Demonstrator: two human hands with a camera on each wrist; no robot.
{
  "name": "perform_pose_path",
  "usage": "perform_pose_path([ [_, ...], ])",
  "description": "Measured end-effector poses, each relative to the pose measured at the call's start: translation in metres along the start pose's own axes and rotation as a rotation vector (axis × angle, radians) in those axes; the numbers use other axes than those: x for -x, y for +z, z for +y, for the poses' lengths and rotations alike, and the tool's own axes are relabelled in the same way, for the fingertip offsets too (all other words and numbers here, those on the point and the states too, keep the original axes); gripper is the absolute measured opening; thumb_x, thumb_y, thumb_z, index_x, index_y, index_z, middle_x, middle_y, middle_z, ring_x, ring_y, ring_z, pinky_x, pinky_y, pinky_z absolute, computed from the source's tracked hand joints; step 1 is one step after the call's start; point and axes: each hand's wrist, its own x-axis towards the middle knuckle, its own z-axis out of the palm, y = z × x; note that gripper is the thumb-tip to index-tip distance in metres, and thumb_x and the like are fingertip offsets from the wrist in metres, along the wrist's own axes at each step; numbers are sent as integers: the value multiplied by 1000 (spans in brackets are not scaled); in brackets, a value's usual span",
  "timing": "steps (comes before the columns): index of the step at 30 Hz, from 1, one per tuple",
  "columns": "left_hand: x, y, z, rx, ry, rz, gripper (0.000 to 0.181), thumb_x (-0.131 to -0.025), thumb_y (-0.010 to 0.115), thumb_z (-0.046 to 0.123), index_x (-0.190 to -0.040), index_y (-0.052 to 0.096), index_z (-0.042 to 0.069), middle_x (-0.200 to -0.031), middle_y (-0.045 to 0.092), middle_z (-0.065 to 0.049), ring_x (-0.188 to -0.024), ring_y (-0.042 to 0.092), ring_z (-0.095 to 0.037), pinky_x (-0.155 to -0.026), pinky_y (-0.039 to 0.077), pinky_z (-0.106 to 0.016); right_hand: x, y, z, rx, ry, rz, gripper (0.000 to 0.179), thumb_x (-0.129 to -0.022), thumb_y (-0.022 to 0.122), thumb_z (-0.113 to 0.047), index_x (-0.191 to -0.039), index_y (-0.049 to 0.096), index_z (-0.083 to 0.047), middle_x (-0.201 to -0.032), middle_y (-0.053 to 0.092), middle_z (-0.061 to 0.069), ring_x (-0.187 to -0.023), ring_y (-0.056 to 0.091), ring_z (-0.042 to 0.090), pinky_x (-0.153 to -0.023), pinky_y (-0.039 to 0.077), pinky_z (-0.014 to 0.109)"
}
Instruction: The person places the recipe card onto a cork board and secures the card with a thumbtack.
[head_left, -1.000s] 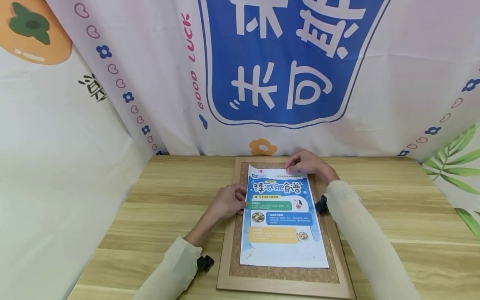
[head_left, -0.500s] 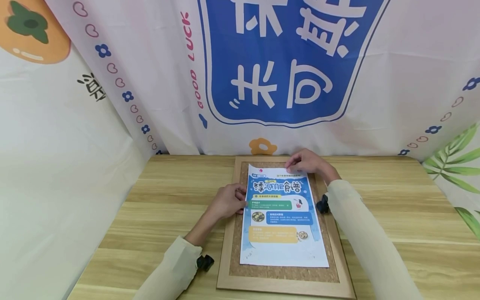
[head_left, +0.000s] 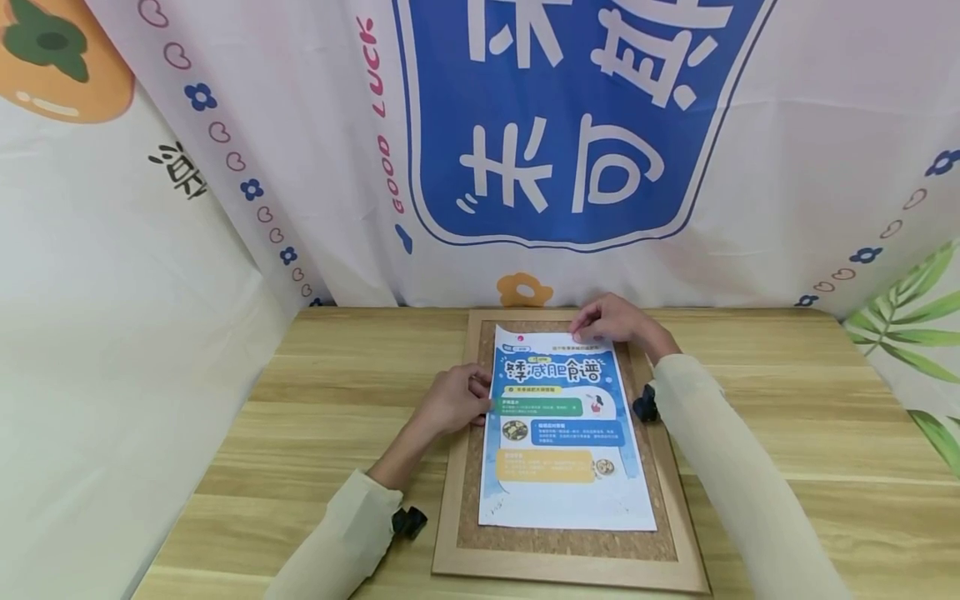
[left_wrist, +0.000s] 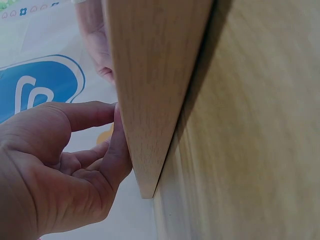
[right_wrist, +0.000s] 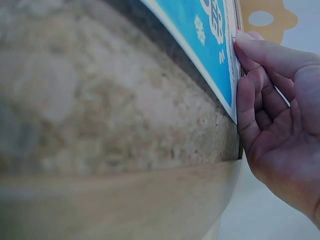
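Observation:
A printed paper poster, blue and white with coloured text boxes, lies on a wood-framed cork board. Its top left corner lifts a little. My left hand pinches the poster's left edge between thumb and fingers; in the left wrist view these fingertips meet right beside the board's wooden frame. At the poster's top edge, toward the right corner, my right hand pinches the paper with thumb and index finger. The right wrist view shows its other fingers curled beside the poster corner.
The board lies on a wood-grain table, its far end close to the table's back edge. Behind hangs a white printed cloth with a blue sign. Black straps sit at the cuffs of both pale sleeves.
The head view has tilted very slightly. Both hands keep their places at the poster's left and top edges, and the poster lies as before.

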Motion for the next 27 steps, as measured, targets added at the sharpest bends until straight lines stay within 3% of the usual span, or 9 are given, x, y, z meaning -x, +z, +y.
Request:
perform_pose_path([
  [12, 1, 0, 1, -7, -1, -1, 31, -93, 75, -4, -124, 68, -4, -94, 73, -14, -68, 72, -17, -60, 66, -27, -1, 0, 0, 35, -8, 7, 22, -97, 80, -22, -115, 82, -10, -118, 78, 11, -111, 60, 29, -103, 47, 42],
  [27, 0, 1, 1, -3, -16, -7, 31, -94, 74, -3, -124, 68, -2, -95, 73, -14, -70, 72, -17, -61, 66, -27, -1, -1, -2, 39, 11, 11, 20, -97, 80, -20, -113, 83, -10, -113, 79, 10, -108, 59, 28, -98, 47, 38],
])
